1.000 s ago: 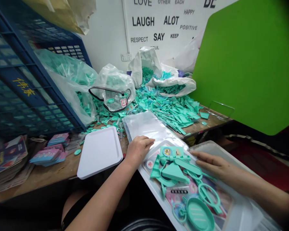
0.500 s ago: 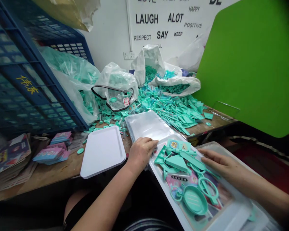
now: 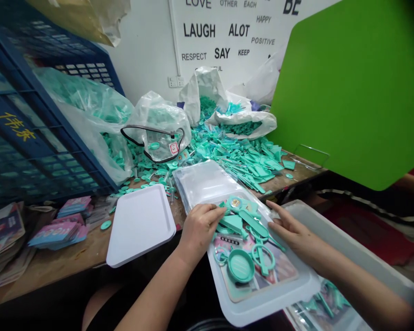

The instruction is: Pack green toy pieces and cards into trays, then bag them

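Note:
A white tray [image 3: 258,310] holds a printed card [image 3: 279,271] with several mint-green plastic pieces on it, among them a round pan [image 3: 240,265]. My left hand [image 3: 200,230] is at the tray's upper left, fingers curled together over the green pieces; what lies under the fingertips is hidden. At the tray's right edge rests my right hand [image 3: 291,230], its fingers apart and the palm empty. Clear plastic bags [image 3: 207,181] lie just beyond the tray, their near end at the tray's far edge.
Another white tray [image 3: 141,225] lies left. Behind are heaped green pieces [image 3: 241,156], filled bags [image 3: 162,119] and a blue crate [image 3: 44,124]. A green board [image 3: 352,92] stands right. Below right, a bin [image 3: 359,248] holds packed pieces [image 3: 326,299]. Cards [image 3: 58,230] lie left.
The tray and its pieces have shifted left and levelled out, showing the packed pieces below right. My right hand's fingers have spread. The whole view has moved slightly.

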A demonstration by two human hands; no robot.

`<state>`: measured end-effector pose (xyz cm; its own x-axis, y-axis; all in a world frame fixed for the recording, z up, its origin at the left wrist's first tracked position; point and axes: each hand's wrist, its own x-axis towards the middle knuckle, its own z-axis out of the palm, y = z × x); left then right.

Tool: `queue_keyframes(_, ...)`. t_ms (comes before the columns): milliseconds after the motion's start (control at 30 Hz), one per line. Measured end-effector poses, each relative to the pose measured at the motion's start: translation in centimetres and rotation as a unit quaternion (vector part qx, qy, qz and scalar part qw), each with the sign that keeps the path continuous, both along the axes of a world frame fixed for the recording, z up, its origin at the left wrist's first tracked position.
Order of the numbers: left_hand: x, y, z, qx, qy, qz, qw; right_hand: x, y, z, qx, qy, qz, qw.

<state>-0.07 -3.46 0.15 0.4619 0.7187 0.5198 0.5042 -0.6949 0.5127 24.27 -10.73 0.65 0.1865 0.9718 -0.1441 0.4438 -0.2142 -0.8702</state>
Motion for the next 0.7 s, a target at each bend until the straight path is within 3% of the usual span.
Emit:
queue_keyframes(367, -0.5, 0.6, -0.1, 0.020, -0.010, -0.011, 1.000, -1.1, 1.0, -0.7, 0.028, 0.085, -0.016, 0.996)
queue_keyframes(600, -0.9, 0.5, -0.7, -0.005, -0.028, 0.015, 0.999, -2.4, 2.3, -2.9, 0.064, 0.180, -0.062, 0.980)
queue_keyframes(700, -1.5, 0.0, -1.4, -0.018, -0.049, 0.067, 0.996, -2.7, 2.7, -3.1, 0.057, 0.207, -0.070, 0.974)
